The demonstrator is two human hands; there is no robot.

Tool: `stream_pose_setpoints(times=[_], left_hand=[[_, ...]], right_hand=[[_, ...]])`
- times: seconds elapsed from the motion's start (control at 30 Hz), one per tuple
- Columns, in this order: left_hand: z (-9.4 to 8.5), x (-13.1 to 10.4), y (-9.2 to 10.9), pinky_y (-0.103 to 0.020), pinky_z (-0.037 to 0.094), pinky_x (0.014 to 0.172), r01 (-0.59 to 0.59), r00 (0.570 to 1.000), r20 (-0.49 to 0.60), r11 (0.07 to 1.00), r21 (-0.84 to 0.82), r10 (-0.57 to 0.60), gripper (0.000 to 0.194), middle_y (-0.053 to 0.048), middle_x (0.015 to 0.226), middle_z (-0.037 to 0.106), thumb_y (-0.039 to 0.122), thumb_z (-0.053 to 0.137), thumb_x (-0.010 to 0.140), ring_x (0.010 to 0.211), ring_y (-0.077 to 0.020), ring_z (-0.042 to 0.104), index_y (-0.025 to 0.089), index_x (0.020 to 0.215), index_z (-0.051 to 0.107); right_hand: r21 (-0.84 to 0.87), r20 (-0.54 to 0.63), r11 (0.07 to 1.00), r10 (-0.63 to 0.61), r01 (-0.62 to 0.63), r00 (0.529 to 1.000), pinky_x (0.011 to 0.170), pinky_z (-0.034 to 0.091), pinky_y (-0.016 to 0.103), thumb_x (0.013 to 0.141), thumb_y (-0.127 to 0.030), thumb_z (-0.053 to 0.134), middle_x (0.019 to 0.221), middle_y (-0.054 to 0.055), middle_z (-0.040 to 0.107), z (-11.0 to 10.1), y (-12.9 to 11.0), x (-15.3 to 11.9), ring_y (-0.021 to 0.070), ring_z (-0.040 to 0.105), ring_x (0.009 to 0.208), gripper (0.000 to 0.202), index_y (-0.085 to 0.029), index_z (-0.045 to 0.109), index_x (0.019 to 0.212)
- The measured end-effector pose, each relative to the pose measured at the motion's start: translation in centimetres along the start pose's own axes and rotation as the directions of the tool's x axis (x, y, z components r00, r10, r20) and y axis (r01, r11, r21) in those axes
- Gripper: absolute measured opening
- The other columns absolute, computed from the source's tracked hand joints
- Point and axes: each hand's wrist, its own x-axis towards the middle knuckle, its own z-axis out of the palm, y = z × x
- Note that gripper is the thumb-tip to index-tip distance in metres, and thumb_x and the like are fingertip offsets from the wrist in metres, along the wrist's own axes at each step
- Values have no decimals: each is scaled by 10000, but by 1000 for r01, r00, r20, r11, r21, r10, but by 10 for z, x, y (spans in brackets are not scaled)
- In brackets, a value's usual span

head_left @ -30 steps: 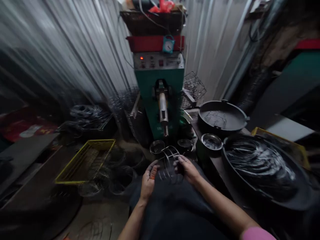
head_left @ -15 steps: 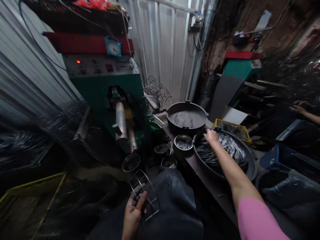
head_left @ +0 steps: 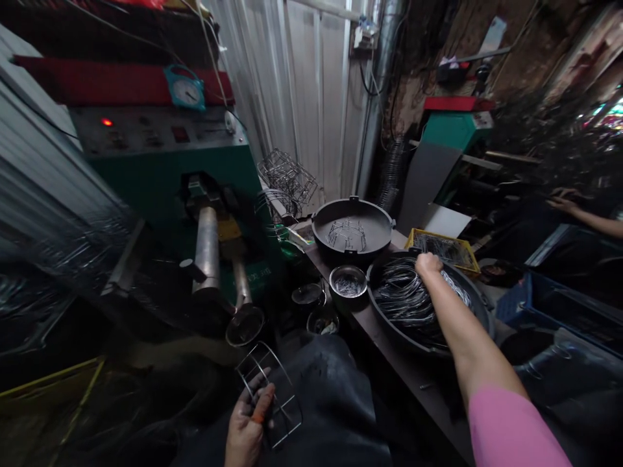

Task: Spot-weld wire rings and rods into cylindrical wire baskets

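Near left: one wire frame (head_left: 284, 405), seemingly part-made, gripped by closed left hand (head_left: 247, 421) fingers. Near right: one wide basin (head_left: 480, 314) of wire loops (head_left: 402, 292), uncountable, apparently left to use; right hand (head_left: 429, 264) fingers curled there, hold unclear. Beyond, on the tabletop (head_left: 411, 368): one bowl (head_left: 333, 287) of short pieces, one far basin (head_left: 377, 226) with wirework (head_left: 346, 235), frame count unclear; farther, two green machines (head_left: 170, 194), left and right.
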Motion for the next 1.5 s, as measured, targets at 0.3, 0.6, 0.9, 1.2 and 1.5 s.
stream_pose_setpoints(times=[0.3,0.6,0.9,1.2,1.5], left_hand=[[-10,-3,-5,-150,328,374,-35,999,-6,998,-52,34,574,47,601,477,388,719,570,469,-57,390,180,1075,545],[-23,11,17,-139,297,369,-122,992,-65,980,-160,112,444,43,601,523,374,701,595,461,-48,418,186,980,585],[-24,16,42,-172,312,388,-145,989,-41,954,-261,140,505,18,568,533,544,561,669,443,-64,444,125,951,581],[-54,-2,49,-185,311,379,-125,992,-45,896,-427,117,647,-9,556,532,662,410,693,481,-99,488,107,983,570],[-60,12,36,-141,242,312,-180,975,-170,958,-224,143,424,37,575,490,469,634,636,448,-54,445,131,883,568]], right_hand=[[121,-22,980,-154,156,988,787,415,252,840,-243,410,1076,158,605,-39,3,-18,215,558,990,338,-94,596,1080],[224,-103,802,-546,554,832,818,410,294,779,-253,469,978,82,649,-128,-2,-103,210,572,903,254,-161,646,936],[839,-20,158,-947,521,319,762,446,339,677,-423,622,825,42,658,-100,-93,-226,233,576,809,248,-237,682,831],[966,109,161,-963,203,246,835,393,332,745,-415,545,866,16,601,37,-168,-282,199,528,880,256,-214,625,882],[960,144,182,-972,211,186,833,379,317,743,-359,549,865,10,606,49,-170,-288,191,525,871,208,-227,643,873]])
